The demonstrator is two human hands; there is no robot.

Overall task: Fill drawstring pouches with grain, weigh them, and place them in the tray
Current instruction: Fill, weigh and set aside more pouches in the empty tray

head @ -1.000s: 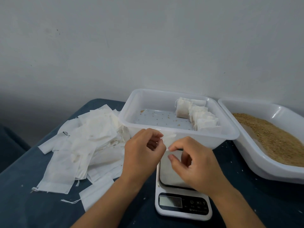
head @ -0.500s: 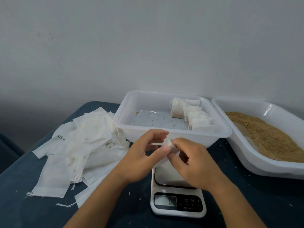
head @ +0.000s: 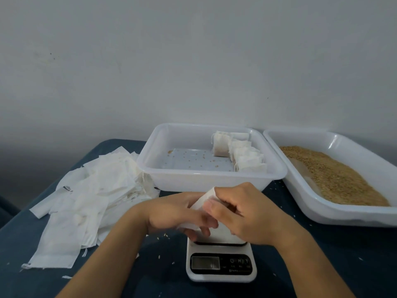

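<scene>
Both hands have dropped lower-centre over the scale [head: 221,263]; left hand [head: 178,214] and right hand [head: 247,216] pinch an empty pouch [head: 203,201], likely opening its mouth for grain [head: 335,175].

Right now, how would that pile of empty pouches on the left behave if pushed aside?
The empty pouches look thin and limp, draped unevenly over one another, so they would probably slide and bunch rather than move together. Being flat and unfilled, they are likely very light. Loose strings could snag.

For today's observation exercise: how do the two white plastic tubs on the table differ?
The middle tub holds a row of filled pouches and a few stray grains; the right tub holds a bed of loose grain. The middle tub sits square to the viewer, the right one angled. Both are white, rectangular and open-topped.
</scene>
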